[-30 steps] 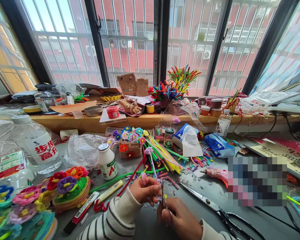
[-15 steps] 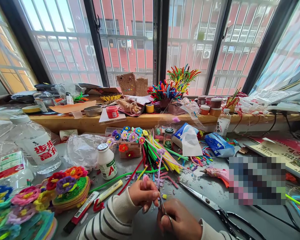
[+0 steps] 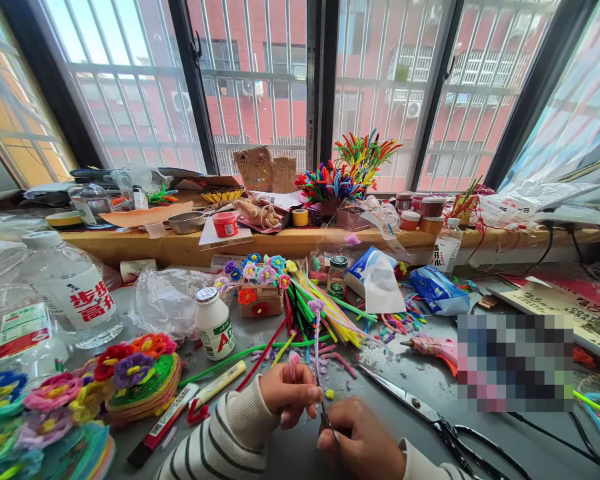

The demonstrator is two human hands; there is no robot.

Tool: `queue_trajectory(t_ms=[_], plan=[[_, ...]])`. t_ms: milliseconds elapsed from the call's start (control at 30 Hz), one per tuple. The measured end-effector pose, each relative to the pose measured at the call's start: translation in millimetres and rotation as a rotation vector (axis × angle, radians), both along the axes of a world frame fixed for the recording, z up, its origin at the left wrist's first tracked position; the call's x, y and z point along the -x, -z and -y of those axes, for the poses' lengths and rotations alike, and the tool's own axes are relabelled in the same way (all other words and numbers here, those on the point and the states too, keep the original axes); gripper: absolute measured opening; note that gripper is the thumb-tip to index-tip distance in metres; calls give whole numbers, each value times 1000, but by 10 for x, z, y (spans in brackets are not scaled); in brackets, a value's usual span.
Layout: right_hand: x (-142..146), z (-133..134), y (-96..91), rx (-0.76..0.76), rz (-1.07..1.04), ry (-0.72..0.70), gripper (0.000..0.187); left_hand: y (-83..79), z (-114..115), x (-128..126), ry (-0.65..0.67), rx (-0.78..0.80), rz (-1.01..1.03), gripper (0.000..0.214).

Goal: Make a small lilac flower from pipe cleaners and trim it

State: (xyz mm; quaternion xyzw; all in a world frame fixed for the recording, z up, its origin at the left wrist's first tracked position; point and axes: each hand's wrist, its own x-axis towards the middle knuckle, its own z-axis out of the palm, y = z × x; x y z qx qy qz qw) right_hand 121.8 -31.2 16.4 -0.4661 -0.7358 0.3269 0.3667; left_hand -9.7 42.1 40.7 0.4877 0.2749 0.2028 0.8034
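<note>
My left hand [image 3: 287, 393] is closed in a pinch on a thin purple pipe cleaner [image 3: 316, 340] that stands upright, its curled tip at the top. A pink loop sticks up from between the same fingers. Right beside it, my right hand [image 3: 363, 441] grips small pliers [image 3: 325, 415], whose dark jaws meet the pipe cleaner's lower end by my left thumb. Both hands hover low over the grey table [image 3: 415, 380] near its front edge. Bits of cut pipe cleaner lie just beyond them.
Large scissors [image 3: 420, 405] lie to the right of my hands, a pink glue gun [image 3: 433, 347] behind them. A fan of coloured pipe cleaners [image 3: 325, 310], a small flower basket [image 3: 261, 293] and a white bottle [image 3: 214, 323] stand ahead. Flower coasters [image 3: 135, 377] and markers sit left.
The pipe cleaner's curled tip has swung from left-leaning to nearly upright. Both hands have shifted slightly toward me and the pliers have dropped lower.
</note>
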Motion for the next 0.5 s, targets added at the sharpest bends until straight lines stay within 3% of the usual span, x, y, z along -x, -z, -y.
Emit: queue_trajectory(t_ms=[200,500], plan=[[-1,-20,-5,33,1,35,62,10,-22,5,-29,-27,1,29],[8,10,13,59,-78,-67,67,50,-18,-7,-18,-35,-21,33]])
